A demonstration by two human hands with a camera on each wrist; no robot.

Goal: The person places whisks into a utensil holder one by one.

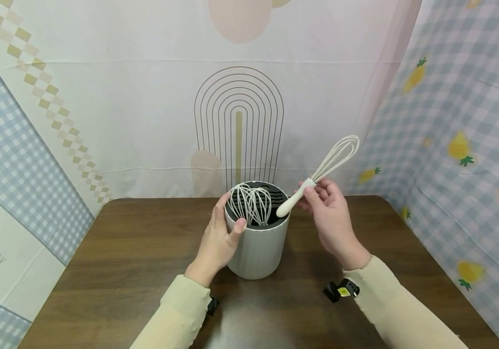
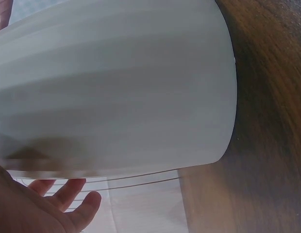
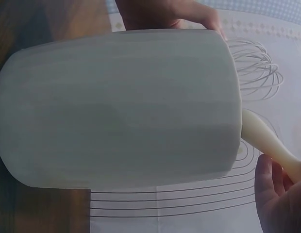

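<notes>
A light grey ribbed utensil holder [image 1: 256, 254] with a dark slotted insert [image 1: 277, 196] stands upright on the table. Two white wire whisks [image 1: 251, 204] stick up from its left part, heads upward. My left hand [image 1: 219, 240] holds the holder at its left rim, thumb at the front and fingers round the side. Between thumb and fingers, my right hand [image 1: 331, 220] pinches another white whisk [image 1: 295, 198] where handle meets wires. This whisk leans with its head up to the right, and its handle end [image 3: 252, 128] overlaps the holder's right rim in the head view.
The brown wooden table [image 1: 145, 252] carries the holder near its back edge. Behind it hangs a pale cloth [image 1: 145, 121] with arch patterns, and a blue checked cloth [image 1: 450, 97] hangs at the right. A black wrist device [image 1: 341, 290] sits at my right cuff.
</notes>
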